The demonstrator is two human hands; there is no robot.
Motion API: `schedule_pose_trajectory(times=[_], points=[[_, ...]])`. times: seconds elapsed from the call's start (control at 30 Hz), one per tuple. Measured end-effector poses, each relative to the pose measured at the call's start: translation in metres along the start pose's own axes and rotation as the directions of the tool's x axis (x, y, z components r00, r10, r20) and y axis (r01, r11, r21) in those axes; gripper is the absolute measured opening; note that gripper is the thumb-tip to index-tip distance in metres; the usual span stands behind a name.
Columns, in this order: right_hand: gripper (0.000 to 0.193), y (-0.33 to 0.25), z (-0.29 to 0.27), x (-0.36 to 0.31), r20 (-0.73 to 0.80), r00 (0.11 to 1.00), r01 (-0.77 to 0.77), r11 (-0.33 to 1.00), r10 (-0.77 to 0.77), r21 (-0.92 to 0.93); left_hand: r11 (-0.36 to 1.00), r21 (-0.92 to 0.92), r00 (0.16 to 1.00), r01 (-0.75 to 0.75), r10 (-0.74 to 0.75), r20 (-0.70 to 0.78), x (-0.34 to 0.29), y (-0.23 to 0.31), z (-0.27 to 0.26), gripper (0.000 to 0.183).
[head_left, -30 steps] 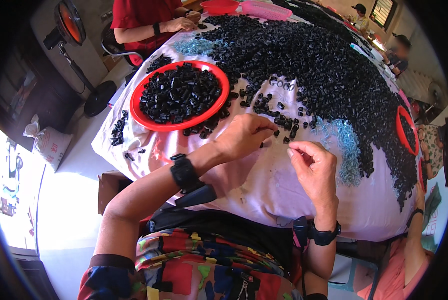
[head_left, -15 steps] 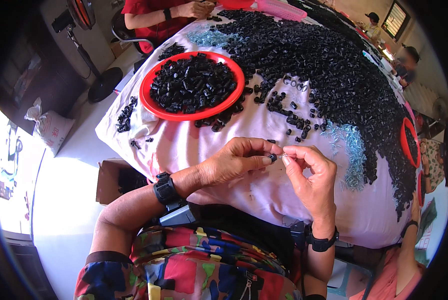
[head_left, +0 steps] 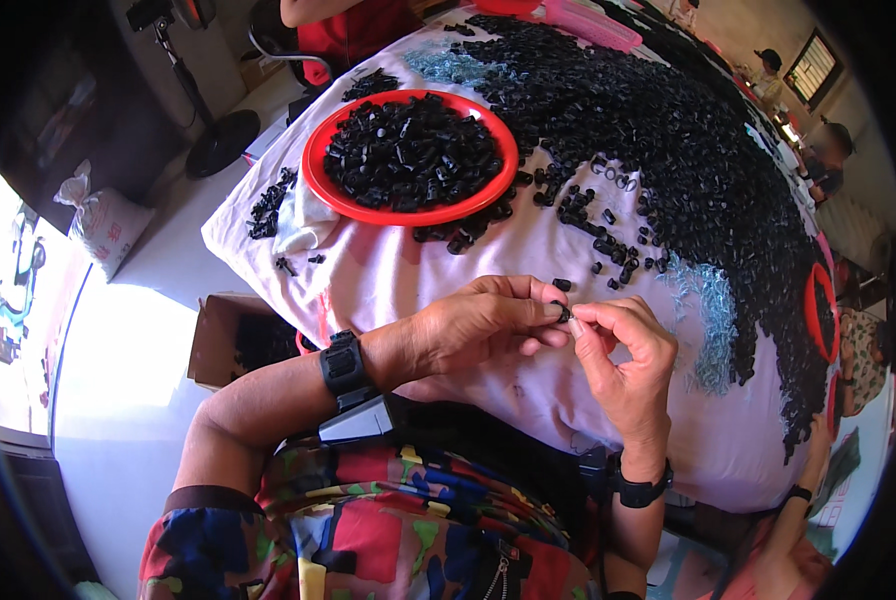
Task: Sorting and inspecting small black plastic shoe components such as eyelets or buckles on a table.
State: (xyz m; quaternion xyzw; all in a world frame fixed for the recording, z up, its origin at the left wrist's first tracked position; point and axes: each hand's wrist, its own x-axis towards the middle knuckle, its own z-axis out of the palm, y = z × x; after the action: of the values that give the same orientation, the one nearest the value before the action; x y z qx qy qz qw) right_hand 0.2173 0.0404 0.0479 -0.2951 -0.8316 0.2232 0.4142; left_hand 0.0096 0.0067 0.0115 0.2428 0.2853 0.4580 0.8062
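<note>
Left grip: the left hand (head_left: 473,325) is pinched narrow, thumb and fingertips holding a small black piece (head_left: 560,312).
Held piece, place: at the tips of the left grip, on the side facing the right hand (head_left: 630,350).
Held piece, long axis: partly covered by the fingers; direction cannot be read from where I stand.
Nearer hand: the left, which carries the piece; the right fingertips sit at its right end, touching or just beside it, I cannot tell which.
Right grip: thumb and forefinger drawn narrow; whether they meet, or hold something tiny, cannot be told.
Loose piece (head_left: 562,285): on the desk (head_left: 388,275), just beyond the left grip's tips, long side roughly left to right.
Black heap (head_left: 628,100): well beyond both grips.
Blue tangle (head_left: 710,340): to the right of the right grip, apart from it.
Red bowl (head_left: 313,185): beyond the left grip and to its left, filled with similar black pieces.
</note>
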Motion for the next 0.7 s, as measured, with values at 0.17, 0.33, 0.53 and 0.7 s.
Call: schedule_pose_trajectory(times=[0.17, 0.33, 0.53, 0.7], points=[[0.016, -0.004, 0.002, 0.002, 0.011, 0.999, 0.043, 0.997, -0.042, -0.058, 1.000, -0.027, 1.000, -0.001, 0.001, 0.023, 0.004, -0.007, -0.007, 0.021], [0.020, -0.002, 0.001, 0.001, 0.018, 0.996, 0.091, 0.990, -0.089, -0.105, 0.987, -0.158, 0.999, -0.005, 0.013, 0.048, 0.006, -0.009, -0.003, 0.020], [0.023, -0.003, 0.001, 0.005, 0.038, 0.981, 0.196, 0.964, -0.192, -0.181, 0.987, -0.157, 0.999, 0.022, -0.014, 0.048, 0.004, -0.011, -0.005, 0.020], [0.021, -0.011, -0.003, 0.002, 0.038, 0.996, -0.075, 0.997, 0.075, 0.006, 0.986, -0.160, 0.997, 0.038, -0.027, 0.068, 0.003, -0.008, -0.001, 0.020]])
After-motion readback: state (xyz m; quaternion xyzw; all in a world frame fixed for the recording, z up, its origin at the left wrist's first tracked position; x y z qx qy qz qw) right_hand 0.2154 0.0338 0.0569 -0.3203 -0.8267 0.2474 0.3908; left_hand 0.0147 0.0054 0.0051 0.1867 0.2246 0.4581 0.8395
